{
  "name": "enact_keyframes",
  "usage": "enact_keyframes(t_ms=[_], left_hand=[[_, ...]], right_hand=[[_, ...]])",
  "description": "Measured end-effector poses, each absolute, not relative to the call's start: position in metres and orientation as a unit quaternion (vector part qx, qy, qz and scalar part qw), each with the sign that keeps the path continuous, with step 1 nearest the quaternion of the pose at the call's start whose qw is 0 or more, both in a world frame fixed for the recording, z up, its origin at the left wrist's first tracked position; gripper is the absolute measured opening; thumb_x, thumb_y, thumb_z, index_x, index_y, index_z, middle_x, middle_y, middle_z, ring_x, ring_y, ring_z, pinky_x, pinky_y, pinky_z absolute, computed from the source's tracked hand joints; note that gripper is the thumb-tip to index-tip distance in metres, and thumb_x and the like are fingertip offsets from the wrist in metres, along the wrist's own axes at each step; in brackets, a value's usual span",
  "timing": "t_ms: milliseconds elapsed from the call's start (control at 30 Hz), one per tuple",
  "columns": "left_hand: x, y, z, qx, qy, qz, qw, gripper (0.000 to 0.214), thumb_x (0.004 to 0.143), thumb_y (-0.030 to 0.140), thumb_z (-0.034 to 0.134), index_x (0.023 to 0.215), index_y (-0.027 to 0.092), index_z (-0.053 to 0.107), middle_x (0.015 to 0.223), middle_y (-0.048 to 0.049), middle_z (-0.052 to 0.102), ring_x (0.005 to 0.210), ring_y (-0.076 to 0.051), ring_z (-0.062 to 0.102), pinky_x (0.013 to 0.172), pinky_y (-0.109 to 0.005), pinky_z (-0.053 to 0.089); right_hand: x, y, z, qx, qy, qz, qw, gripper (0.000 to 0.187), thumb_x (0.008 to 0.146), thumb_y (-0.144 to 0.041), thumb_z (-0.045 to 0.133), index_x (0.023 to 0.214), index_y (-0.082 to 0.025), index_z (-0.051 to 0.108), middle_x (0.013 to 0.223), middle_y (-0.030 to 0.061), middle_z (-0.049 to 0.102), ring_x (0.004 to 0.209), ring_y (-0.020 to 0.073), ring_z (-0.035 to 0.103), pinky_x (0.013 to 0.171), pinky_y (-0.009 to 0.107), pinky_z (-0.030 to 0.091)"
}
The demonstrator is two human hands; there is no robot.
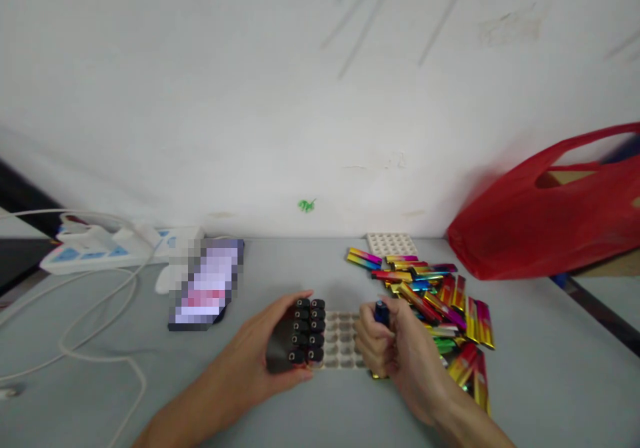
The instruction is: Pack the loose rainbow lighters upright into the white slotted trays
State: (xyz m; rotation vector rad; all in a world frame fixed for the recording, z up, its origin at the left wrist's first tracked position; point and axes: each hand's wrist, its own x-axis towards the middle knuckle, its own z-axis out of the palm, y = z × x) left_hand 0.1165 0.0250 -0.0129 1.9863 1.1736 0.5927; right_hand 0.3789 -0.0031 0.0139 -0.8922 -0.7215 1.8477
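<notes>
1. A pale, scuffed wall (225,101) is seen behind everything.
2. A grey tabletop (300,418) is spread beneath it.
3. A red bag (505,228) is stood at the far right, its handle raised.
4. Shiny multicoloured sticks (419,301) are heaped loosely on the right, beside and beyond the right hand.
5. A white power strip (107,259) is set near the wall on the left, with plugs and cables attached.
6. The left hand (255,348) is held half open, curved around the left end of the front tray; how firmly it grips cannot be told.
7. The right hand (395,351) is closed in a fist around one dark piece (382,313), whose end is left showing on top.
8. A phone (210,281) is laid left of centre, its screen lit.
9. The front tray (341,341), pale and pocketed, is placed between both hands.
10. A rear tray (391,243) is put near the wall.
11. Ten black pieces (315,339) are stood upright in two columns at the front tray's left end.
</notes>
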Motion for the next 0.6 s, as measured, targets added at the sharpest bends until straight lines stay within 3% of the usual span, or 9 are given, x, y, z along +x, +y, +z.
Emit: enact_keyframes(t_ms=[167,300,433,600], left_hand=[[0.114,0.021,-0.011,0.769,0.46,0.231,0.38,0.097,0.082,0.034,0.096,0.165,0.036,0.046,0.165,-0.01,0.061,0.15,-0.038,0.061,0.131,-0.057,0.047],[0.107,0.019,-0.005,0.757,0.453,0.258,0.395,0.108,0.078,0.048,0.1,0.169,0.04,0.042,0.169,-0.0102,0.057,0.152,-0.04,0.058,0.131,-0.061,0.046],[0.112,0.01,0.009,0.716,0.436,0.368,0.403,0.106,0.079,0.066,0.095,0.168,0.041,0.043,0.165,-0.0091,0.06,0.155,-0.041,0.056,0.133,-0.06,0.044],[0.131,-0.019,0.033,0.677,0.412,0.522,0.316,0.104,0.077,0.082,0.086,0.164,0.04,0.049,0.167,-0.0036,0.058,0.159,-0.048,0.048,0.135,-0.064,0.042]], right_hand=[[0.379,0.001,0.015,-0.373,-0.281,0.767,0.441,0.064,0.09,-0.075,0.07,0.067,-0.025,0.037,0.061,-0.0111,0.018,0.052,0.0088,0.008,0.046,0.025,0.005],[0.382,0.002,0.017,-0.357,-0.266,0.775,0.449,0.067,0.09,-0.076,0.072,0.068,-0.024,0.036,0.061,-0.0118,0.018,0.053,0.0079,0.006,0.045,0.023,0.006],[0.383,0.003,0.016,-0.349,-0.256,0.775,0.46,0.067,0.089,-0.076,0.074,0.069,-0.024,0.037,0.061,-0.0121,0.018,0.053,0.0076,0.005,0.044,0.022,0.006],[0.384,0.004,0.016,-0.355,-0.252,0.779,0.452,0.071,0.085,-0.081,0.077,0.068,-0.024,0.038,0.06,-0.0122,0.019,0.053,0.0073,0.006,0.044,0.021,0.006]])
